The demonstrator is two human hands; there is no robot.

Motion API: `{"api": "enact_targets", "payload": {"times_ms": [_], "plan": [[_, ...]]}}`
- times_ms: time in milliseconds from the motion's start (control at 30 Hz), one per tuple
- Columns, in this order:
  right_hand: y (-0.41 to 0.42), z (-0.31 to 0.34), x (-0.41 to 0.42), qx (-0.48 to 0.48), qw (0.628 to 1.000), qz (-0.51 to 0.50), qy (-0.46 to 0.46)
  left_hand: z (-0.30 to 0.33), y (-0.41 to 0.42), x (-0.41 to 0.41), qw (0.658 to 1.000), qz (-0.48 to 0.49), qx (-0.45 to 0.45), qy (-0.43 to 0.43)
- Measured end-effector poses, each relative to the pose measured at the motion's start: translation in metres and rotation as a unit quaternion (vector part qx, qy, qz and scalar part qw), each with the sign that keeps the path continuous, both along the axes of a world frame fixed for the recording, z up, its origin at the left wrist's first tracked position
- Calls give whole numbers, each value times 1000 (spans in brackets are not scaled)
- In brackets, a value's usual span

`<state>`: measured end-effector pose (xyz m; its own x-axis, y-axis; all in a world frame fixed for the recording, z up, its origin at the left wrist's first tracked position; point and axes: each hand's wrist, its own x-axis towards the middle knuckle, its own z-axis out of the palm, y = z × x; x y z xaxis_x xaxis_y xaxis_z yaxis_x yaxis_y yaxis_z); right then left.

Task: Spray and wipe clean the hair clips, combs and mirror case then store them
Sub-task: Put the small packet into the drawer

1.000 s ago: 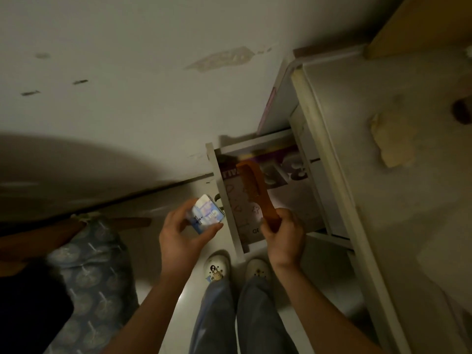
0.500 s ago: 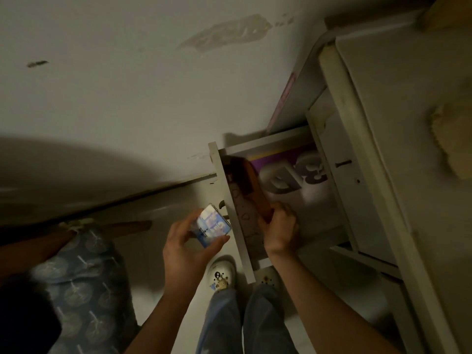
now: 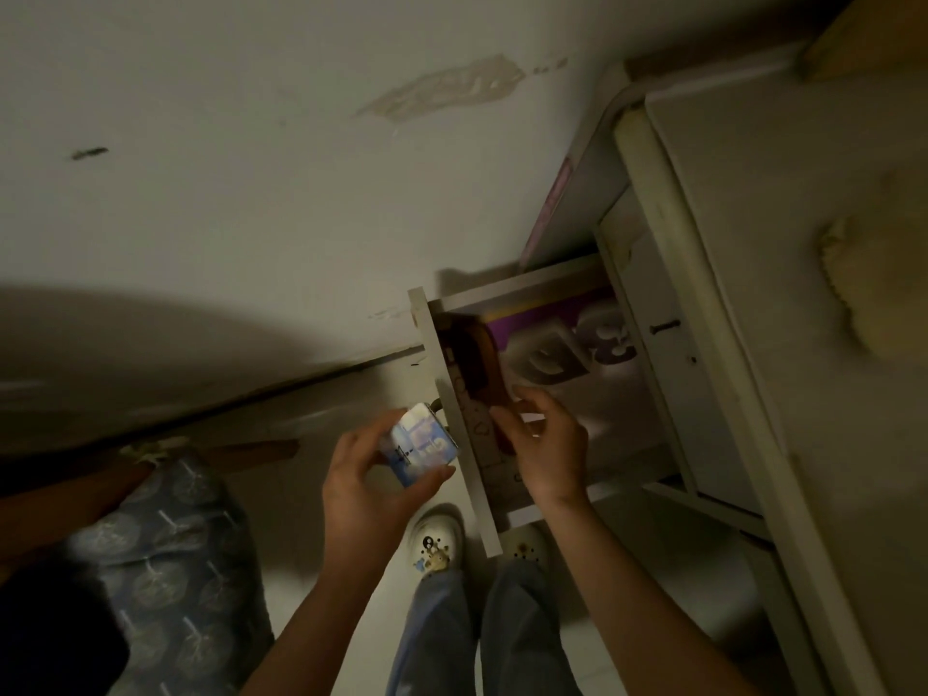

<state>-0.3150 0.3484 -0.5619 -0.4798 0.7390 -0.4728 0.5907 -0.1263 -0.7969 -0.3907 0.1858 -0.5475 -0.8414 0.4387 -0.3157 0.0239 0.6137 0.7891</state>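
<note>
Left hand grips the mirror case — a small boxy case with a pale blue and white printed cover, shiny edges, a dark clasp-like mark on its near side; thumb under it, fingers curled over the top. It is held in the air just left of the drawer front, not touching it as far as I can tell

Right hand is inside the open drawer, fingers loosely spread and slightly bent, fingertips at the near end of the comb. Cannot tell whether they pinch it or only touch it. Comb is orange-brown, long and flat, lying along the drawer's left inner wall, far end in shadow — teeth too dark to make out

Drawer bottom shows a purple and white printed sheet with big rounded letters. Drawer belongs to a whitish cabinet on the right, worn yellowish patch on its top. Below: white clogs with charms, blue jeans. Patterned blue fabric at lower left. Dim light, wall with peeled paint behind
</note>
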Motion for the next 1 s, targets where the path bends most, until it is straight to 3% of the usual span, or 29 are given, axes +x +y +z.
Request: {"api": "enact_targets", "payload": {"times_ms": [133, 267, 633, 1000], "plan": [[-5, 41, 8, -192, 976, -6, 103, 15, 10, 0, 999, -41, -3, 12], [-7, 64, 14, -252, 957, 19, 145, 32, 21, 2, 995, -92, 22, 23], [-1, 64, 18, -156, 980, -3, 121, 46, 42, 7, 988, -124, 71, 57], [21, 7, 8, -37, 995, -82, -39, 9, 34, 10, 975, -167, -132, 59]]}}
